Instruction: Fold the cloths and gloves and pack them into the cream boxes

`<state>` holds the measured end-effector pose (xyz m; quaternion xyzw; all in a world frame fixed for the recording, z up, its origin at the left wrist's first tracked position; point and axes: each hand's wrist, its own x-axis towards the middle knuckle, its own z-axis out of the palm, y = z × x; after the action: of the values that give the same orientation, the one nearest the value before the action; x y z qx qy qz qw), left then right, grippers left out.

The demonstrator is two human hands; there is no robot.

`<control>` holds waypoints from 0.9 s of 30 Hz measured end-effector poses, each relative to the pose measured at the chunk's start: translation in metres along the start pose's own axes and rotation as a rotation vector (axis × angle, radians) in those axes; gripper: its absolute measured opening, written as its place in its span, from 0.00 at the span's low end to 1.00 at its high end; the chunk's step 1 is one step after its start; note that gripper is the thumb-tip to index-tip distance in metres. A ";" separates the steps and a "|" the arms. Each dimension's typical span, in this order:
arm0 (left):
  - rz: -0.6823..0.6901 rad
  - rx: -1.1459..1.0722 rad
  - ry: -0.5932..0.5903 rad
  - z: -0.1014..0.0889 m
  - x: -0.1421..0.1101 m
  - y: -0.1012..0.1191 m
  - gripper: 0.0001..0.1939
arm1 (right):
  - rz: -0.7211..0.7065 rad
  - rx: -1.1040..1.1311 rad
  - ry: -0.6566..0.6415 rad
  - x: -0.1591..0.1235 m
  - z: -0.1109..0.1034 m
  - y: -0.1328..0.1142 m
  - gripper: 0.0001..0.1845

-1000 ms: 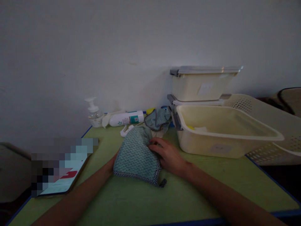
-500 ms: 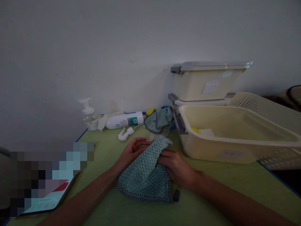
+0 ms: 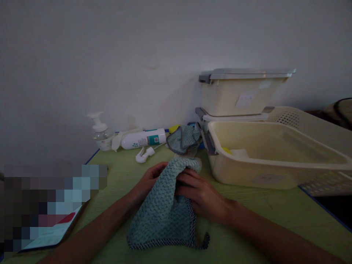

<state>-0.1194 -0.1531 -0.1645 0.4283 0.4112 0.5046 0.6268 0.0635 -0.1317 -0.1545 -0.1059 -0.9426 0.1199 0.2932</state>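
Note:
A teal waffle-textured cleaning cloth with a black-and-white checked border and a hanging loop hangs between my hands, its lower edge on the green tabletop. My right hand is closed on its right side, with the fingers tucked under a fold. On the far left side, my left hand holds the cloth from behind, and its fingertips are hidden by the fabric. Just beyond lies a second checked-edge cloth, crumpled.
A pump bottle, a white bottle on its side and a spray trigger lie at the back left. Cream bins and a lidded box stand at the right. A partly blurred flat item lies at the left.
The cloth has spread lower and nearer to me, its lower left corner moving left. My right hand has shifted slightly left, and more of my left hand is covered.

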 end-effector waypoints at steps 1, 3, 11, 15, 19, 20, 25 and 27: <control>-0.001 -0.017 0.009 0.000 0.000 0.000 0.13 | -0.008 -0.008 0.001 0.000 0.000 0.000 0.13; 0.004 -0.059 0.033 0.000 0.000 0.000 0.15 | -0.021 -0.013 0.001 0.000 0.000 0.001 0.13; 0.016 -0.106 0.037 0.001 -0.004 0.012 0.11 | -0.059 -0.024 -0.052 -0.002 -0.001 0.002 0.09; 0.043 -0.051 0.033 -0.003 -0.002 0.010 0.11 | -0.100 -0.063 -0.121 -0.003 -0.003 0.002 0.09; 0.105 0.058 0.066 -0.014 0.000 0.009 0.11 | -0.103 -0.053 -0.198 -0.003 -0.005 0.002 0.09; 0.131 0.085 0.086 -0.017 0.000 0.011 0.12 | -0.096 -0.048 -0.220 -0.003 -0.005 0.003 0.09; 0.151 0.165 0.053 -0.029 -0.007 0.027 0.23 | -0.016 -0.035 -0.257 -0.004 -0.005 0.004 0.11; 0.128 0.156 0.010 -0.029 -0.012 0.035 0.26 | 0.009 -0.031 -0.261 -0.004 -0.005 0.004 0.12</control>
<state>-0.1587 -0.1573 -0.1389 0.4987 0.4244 0.5121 0.5559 0.0704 -0.1283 -0.1540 -0.0984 -0.9740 0.1194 0.1656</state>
